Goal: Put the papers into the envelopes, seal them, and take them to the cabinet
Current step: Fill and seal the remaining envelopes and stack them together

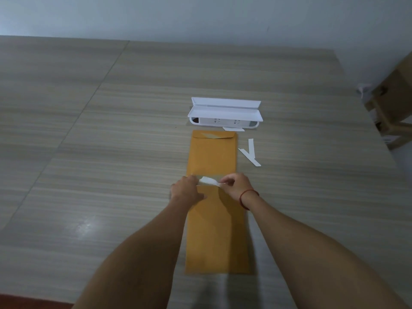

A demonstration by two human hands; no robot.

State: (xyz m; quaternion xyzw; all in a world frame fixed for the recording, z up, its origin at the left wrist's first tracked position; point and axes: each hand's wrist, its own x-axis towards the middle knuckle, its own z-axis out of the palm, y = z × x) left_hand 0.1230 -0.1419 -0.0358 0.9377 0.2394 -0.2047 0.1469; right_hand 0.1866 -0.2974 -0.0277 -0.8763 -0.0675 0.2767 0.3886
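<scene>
So both hands are up at the top end of the near envelope (217, 230), which lies flat on the table (89, 130) and runs back under the forearms toward the person. The right hand (235, 186) has its thumb and fingertips pinched on a white strip (208, 180), which arcs up off the envelope's top edge in the gap between the two hands. The left hand (186, 190) sits knuckles-up on the envelope's left top corner with its fingers bent down. Honestly I can't tell if it's gripping the flap or just pressing it flat. There's a red cord (245, 197) around the right wrist.

Straight past the fingertips lies the far envelope (213, 155), same manila colour, with its flap folded down at the end away from the hands. Its near end touches or slips under the one being worked on.

Beyond that one sits a white plastic case (225, 112) with its lid up, and a loose white strip (233, 128) lies right in front of it. Ahead and to the right of the right hand, two more peeled strips (250, 152) are crossed in a V, just beside the far envelope. Way off to the right are some cardboard boxes (394, 103).
</scene>
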